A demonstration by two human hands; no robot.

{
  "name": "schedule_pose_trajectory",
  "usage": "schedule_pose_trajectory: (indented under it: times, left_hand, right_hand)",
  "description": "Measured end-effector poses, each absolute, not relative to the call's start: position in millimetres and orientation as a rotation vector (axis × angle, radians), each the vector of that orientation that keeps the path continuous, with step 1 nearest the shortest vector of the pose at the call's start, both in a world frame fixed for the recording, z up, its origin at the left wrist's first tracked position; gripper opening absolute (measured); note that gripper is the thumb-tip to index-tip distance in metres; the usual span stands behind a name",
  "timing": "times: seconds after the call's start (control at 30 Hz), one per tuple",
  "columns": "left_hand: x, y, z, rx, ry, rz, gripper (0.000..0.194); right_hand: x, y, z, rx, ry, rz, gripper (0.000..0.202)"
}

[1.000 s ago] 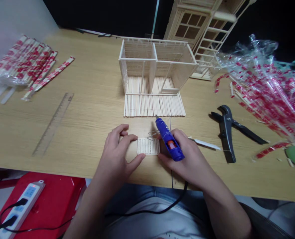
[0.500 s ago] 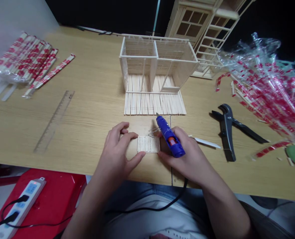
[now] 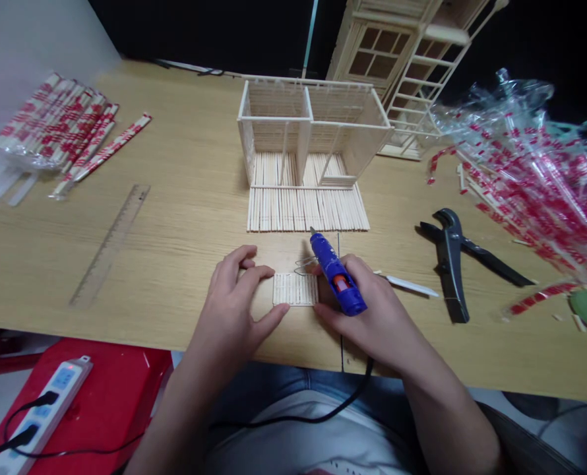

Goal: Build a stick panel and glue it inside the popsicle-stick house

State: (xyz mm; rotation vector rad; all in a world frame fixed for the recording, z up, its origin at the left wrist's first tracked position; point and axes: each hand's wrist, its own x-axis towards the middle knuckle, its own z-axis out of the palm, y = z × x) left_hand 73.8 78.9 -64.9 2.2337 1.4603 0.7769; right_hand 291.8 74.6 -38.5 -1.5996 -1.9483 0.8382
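A small panel of pale wooden sticks [image 3: 295, 290] lies flat on the table in front of me. My left hand [image 3: 241, 290] grips its left end, index finger at the far corner and thumb along the near edge. Against its right end rest the thumb and a finger of my right hand [image 3: 360, 287]. That same hand holds a blue hot glue gun [image 3: 334, 270], whose nozzle points away from me. Just beyond stands a roofless stick model house [image 3: 308, 191] with two rooms and a plank floor.
Black cutters [image 3: 452, 264] and a white-bladed knife [image 3: 412, 285] lie to the right, near a heap of red-printed wrappers [image 3: 545, 178]. On the left are a clear ruler [image 3: 110, 244] and wrapped chopsticks [image 3: 56, 125]. A taller stick model [image 3: 387, 59] stands behind. The glue gun's cord [image 3: 298, 415] crosses my lap.
The view has tilted very slightly. Both hands, the small panel and the glue gun keep the same positions relative to each other.
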Motion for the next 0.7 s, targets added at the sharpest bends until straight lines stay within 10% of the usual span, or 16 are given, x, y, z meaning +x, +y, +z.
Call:
schedule_pose_trajectory:
  times: [0.7]
  left_hand:
    - [73.4,78.5,-66.1,2.245,1.457,0.786,0.031]
  right_hand:
    - [292.4,73.5,-40.4,-1.595,-1.951,0.828,0.024]
